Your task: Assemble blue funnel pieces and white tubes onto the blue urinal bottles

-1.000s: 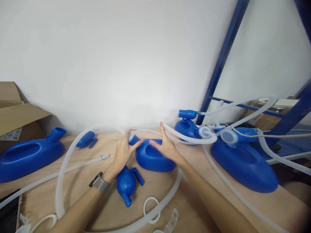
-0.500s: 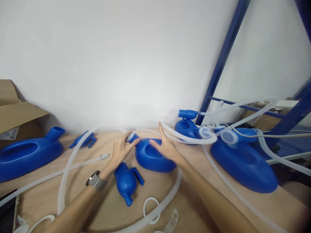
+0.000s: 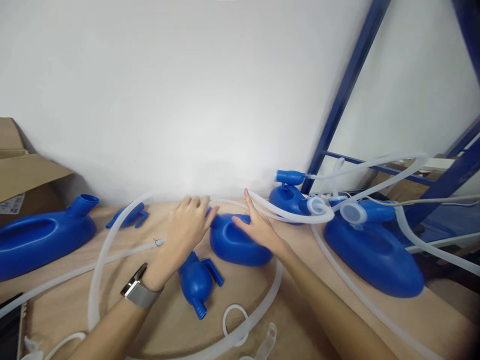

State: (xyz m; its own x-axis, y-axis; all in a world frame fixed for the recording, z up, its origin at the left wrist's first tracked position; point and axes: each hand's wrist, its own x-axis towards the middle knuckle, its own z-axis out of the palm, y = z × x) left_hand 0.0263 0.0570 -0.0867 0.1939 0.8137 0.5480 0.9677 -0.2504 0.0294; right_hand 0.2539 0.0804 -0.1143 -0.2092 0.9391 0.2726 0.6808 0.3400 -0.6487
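Note:
A blue plastic urinal bottle [image 3: 240,250] lies in front of me, close to the wall. My left hand [image 3: 189,220] is curled over the bottle's neck at its left end. The hand hides the neck and the pale cap on it. On the bottle's top right, my right hand [image 3: 257,225] grips the body, thumb across the handle recess and index finger pointing up. Its other fingers are mostly hidden. Below my left hand is a loose blue spouted piece [image 3: 197,282] with a side handle.
Another blue bottle [image 3: 41,242] lies left, beside a cardboard box [image 3: 33,175]. A small blue piece [image 3: 129,215] is by the wall. White tubing [image 3: 99,280] loops around the table, with a white ring [image 3: 235,325] in front. Bottles with tubes [image 3: 371,255] stand right, near a blue frame [image 3: 347,95].
My left hand has rolled over the neck, its back now turned up, covering the cap that showed before. My right hand has stayed on the bottle.

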